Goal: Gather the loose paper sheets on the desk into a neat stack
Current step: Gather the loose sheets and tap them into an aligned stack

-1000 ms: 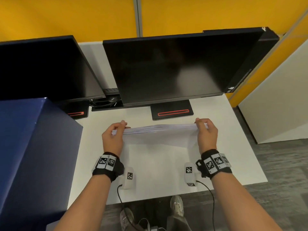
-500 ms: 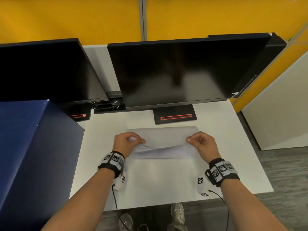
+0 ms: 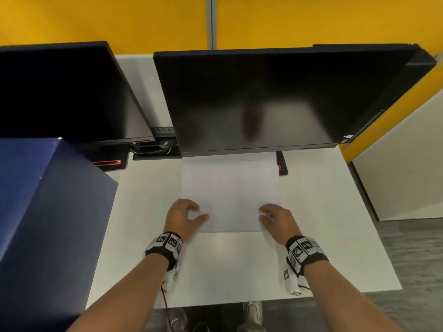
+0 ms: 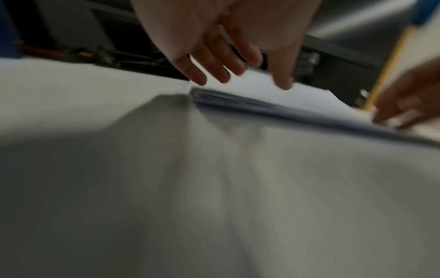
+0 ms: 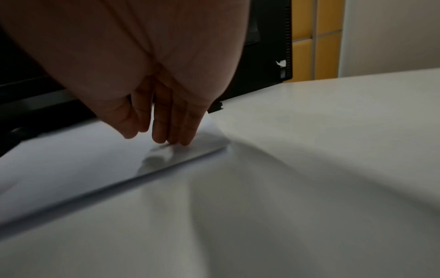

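A stack of white paper sheets (image 3: 230,192) lies flat on the white desk (image 3: 323,224), its far edge under the middle monitor. My left hand (image 3: 185,215) hovers at the stack's near left corner, fingers loosely spread just over the paper (image 4: 257,88). My right hand (image 3: 273,218) is at the near right corner, and its straight fingertips (image 5: 171,140) touch the top sheet (image 5: 71,154). Neither hand grips the paper. In the left wrist view the stack's near edge (image 4: 273,110) shows several aligned sheets.
Two dark monitors (image 3: 263,99) (image 3: 60,92) stand at the back on black bases with red stripes (image 3: 106,162). A large blue box (image 3: 43,224) stands on the left. A yellow partition (image 3: 107,17) lies behind, a white panel (image 3: 402,168) on the right.
A second ago both hands held the stack upright on its edge. They laid it flat, let go and now rest with straight fingers at its near corners.
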